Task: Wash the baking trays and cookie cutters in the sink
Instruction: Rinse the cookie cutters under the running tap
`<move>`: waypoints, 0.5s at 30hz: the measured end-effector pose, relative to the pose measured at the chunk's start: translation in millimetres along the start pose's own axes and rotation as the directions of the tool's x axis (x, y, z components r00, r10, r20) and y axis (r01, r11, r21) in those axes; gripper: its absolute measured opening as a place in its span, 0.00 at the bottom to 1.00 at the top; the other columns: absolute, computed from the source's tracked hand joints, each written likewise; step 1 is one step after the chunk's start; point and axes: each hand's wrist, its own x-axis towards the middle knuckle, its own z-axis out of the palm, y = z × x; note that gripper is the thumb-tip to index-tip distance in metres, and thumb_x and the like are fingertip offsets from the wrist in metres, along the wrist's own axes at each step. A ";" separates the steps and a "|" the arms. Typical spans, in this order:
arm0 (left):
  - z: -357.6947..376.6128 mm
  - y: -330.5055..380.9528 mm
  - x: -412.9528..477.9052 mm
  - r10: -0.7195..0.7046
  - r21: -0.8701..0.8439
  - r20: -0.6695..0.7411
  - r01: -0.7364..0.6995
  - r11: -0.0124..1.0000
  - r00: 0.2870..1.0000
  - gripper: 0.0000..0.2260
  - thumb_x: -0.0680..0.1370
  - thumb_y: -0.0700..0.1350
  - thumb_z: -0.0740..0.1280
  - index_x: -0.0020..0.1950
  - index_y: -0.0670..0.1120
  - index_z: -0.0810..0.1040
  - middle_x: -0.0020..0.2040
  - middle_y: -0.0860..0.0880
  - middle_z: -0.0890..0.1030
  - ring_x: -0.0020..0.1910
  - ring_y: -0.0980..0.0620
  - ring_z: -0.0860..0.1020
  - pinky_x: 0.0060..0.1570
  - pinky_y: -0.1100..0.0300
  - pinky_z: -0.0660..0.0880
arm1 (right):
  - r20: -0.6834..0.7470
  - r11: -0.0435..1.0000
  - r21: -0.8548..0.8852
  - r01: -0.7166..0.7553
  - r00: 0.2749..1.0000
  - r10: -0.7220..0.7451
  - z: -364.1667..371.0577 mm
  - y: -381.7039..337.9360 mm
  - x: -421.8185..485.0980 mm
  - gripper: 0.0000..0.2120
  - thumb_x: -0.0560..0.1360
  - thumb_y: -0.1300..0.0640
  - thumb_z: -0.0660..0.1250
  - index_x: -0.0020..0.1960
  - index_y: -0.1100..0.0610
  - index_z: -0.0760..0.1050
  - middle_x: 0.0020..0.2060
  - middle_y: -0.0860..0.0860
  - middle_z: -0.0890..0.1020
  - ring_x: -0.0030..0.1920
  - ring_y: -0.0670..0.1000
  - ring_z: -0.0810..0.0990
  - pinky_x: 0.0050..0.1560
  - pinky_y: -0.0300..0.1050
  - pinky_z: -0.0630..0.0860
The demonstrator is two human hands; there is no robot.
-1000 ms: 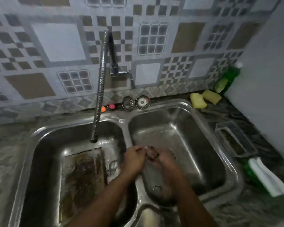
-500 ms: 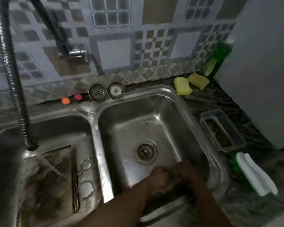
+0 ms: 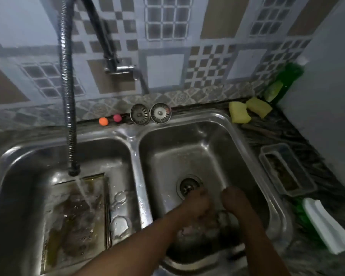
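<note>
Both left hand (image 3: 198, 204) and right hand (image 3: 235, 200) sit close in the sink (image 3: 177, 154), grips too blurred to tell.

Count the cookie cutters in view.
2. Both lie in the left basin, right of the tray: far cutter, near cutter. Others may hide under the left hand and right hand in the right basin.

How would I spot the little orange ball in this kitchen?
Find the double steel sink and look along the ledge behind it. Two small balls sit left of two round drain strainers; the orange ball is the leftmost, beside the pink ball.
</note>
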 end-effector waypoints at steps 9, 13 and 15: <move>-187.3 -44.3 -96.3 0.052 -0.244 -0.589 -0.238 0.940 0.806 0.09 0.81 0.42 0.64 0.41 0.47 0.79 0.35 0.44 0.77 0.24 0.53 0.72 0.25 0.63 0.68 | -0.147 0.857 0.268 0.440 0.898 -0.415 55.0 -185.3 -49.3 0.15 0.79 0.51 0.60 0.44 0.59 0.79 0.44 0.60 0.83 0.47 0.59 0.82 0.46 0.48 0.77; -228.4 -104.7 -119.8 -0.071 -0.293 -0.646 -0.161 0.942 0.760 0.10 0.80 0.46 0.66 0.47 0.42 0.83 0.39 0.42 0.83 0.29 0.52 0.77 0.32 0.60 0.73 | 0.055 0.836 0.131 0.533 0.838 -0.543 127.2 -234.4 -72.7 0.10 0.76 0.55 0.63 0.46 0.60 0.79 0.45 0.58 0.84 0.47 0.59 0.83 0.44 0.47 0.77; -237.7 -125.4 -126.9 -0.134 -0.351 -0.639 -0.132 0.927 0.757 0.09 0.81 0.44 0.64 0.46 0.43 0.82 0.37 0.42 0.82 0.29 0.49 0.77 0.30 0.60 0.73 | 0.159 0.851 0.037 0.525 0.837 -0.523 166.0 -234.3 -76.0 0.10 0.77 0.59 0.62 0.54 0.61 0.78 0.51 0.58 0.82 0.54 0.60 0.81 0.52 0.47 0.76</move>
